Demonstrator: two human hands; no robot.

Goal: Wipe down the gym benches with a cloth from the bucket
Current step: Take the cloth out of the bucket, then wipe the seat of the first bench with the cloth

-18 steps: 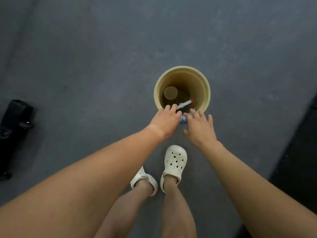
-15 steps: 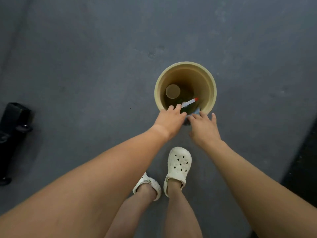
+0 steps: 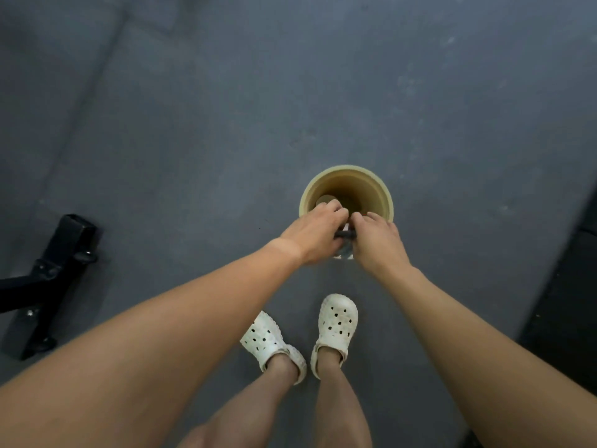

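Bucket [image 3: 347, 171]: one. Left hand [image 3: 315, 236], right hand [image 3: 376, 240] grip one dark item [image 3: 345, 235], perhaps cloth.

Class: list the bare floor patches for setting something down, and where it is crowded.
Free: the floor beyond the bucket, and between bucket and black bench frame. Crowded: the near rim, where the left hand and right hand grip a dark item.

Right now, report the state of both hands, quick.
Left hand: closed, gripping one end of a dark rolled item, possibly the cloth.
Right hand: closed, gripping the other end of it.
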